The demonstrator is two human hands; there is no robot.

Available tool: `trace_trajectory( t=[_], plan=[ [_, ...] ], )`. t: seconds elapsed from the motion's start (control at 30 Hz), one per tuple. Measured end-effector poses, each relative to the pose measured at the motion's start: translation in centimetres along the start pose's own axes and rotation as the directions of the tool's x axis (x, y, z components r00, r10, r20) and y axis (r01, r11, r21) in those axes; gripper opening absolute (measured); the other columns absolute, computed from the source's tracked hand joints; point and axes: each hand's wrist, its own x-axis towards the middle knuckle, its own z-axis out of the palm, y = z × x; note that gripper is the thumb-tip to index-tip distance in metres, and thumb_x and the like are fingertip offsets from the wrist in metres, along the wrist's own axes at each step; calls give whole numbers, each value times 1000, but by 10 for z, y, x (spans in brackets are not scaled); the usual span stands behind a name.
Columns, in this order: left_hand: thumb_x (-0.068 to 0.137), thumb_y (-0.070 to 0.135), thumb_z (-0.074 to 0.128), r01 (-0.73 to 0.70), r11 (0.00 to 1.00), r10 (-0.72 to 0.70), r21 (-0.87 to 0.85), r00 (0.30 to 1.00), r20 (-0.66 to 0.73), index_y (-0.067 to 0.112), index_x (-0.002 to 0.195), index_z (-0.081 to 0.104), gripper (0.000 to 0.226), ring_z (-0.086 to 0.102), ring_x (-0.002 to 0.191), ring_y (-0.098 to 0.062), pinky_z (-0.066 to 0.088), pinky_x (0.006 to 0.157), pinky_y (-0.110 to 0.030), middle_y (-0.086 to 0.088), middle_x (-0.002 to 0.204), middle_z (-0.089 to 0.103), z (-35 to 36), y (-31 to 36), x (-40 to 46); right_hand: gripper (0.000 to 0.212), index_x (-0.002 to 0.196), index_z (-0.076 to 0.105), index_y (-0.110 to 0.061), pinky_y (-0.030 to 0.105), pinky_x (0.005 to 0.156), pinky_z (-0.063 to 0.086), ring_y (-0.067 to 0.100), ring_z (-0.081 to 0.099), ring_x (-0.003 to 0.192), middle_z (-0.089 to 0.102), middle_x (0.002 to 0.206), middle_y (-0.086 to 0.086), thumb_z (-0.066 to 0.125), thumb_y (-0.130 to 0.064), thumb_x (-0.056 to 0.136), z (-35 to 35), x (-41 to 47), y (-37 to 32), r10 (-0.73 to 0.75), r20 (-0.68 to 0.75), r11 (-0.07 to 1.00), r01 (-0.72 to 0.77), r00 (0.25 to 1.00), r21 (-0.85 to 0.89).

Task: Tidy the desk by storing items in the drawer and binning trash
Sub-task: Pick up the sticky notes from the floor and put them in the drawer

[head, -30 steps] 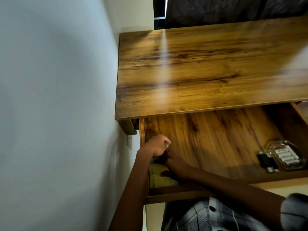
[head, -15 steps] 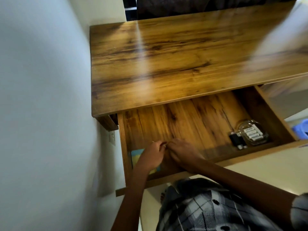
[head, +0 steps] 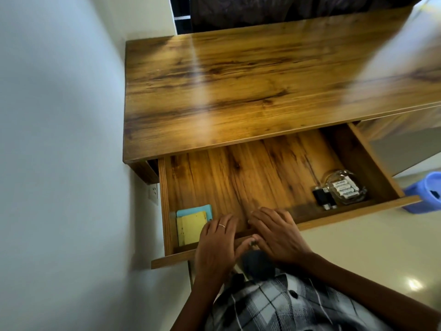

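The wooden desk has its drawer pulled out. In the drawer's near left corner lie a yellow and a blue pad of sticky notes. At the right end sits a clear glass dish holding white batteries, with black USB sticks beside it. My left hand and my right hand lie side by side over the drawer's front edge, fingers fairly straight and reaching inside, thumbs below the front panel. Neither hand holds an object.
A white wall runs close along the desk's left side, with a wall socket beneath the top. A blue plastic bin stands on the floor to the right of the drawer. Dark curtains hang behind the desk.
Both hands have drawn back from the sticky notes in the left corner to the drawer's front edge. The notes now lie uncovered. The view has swung right, showing the bin.
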Motion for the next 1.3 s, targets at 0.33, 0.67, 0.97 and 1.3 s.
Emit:
trace_trajectory(
  t=[0.33, 0.67, 0.97, 1.3],
  plan=[
    [88, 74, 21, -2, 998, 3, 70, 1000, -1, 18, 128, 52, 76, 53, 124, -22, 46, 98, -49, -4, 136, 55, -4, -3, 13, 57, 122, 54, -15, 53, 108, 24, 27, 34, 136, 50, 139, 9, 19, -52, 95, 2, 10, 11, -118, 12, 993, 118, 993, -24],
    [78, 84, 28, 20, 991, -10, 131, 997, -80, 17, 146, 33, 96, 17, 144, -23, 14, 111, -50, -5, 155, 25, -13, -27, 68, 65, 139, 38, -13, 54, 110, 20, 26, 23, 142, 33, 151, 10, 25, -56, 92, 3, 63, 38, -189, 32, 979, 191, 981, -78],
    [73, 87, 27, 111, 964, -66, 242, 980, -188, 14, 148, 28, 105, 13, 145, -31, -1, 116, -50, -10, 156, 21, -29, -51, 133, 84, 146, 28, -8, 55, 112, 15, 30, 16, 144, 19, 156, 13, 32, -67, 88, -5, 128, 66, -57, -47, 982, 48, 997, -185],
    [89, 48, 41, 154, 985, -94, 75, 852, -514, 15, 136, 50, 58, 38, 136, -28, 25, 111, -47, -4, 141, 49, -14, -44, 173, 66, 117, 63, -7, 40, 94, 48, 27, 60, 113, 65, 118, 10, 87, -27, 59, -15, 184, 74, -69, -232, 989, 36, 970, -143]
  ],
)
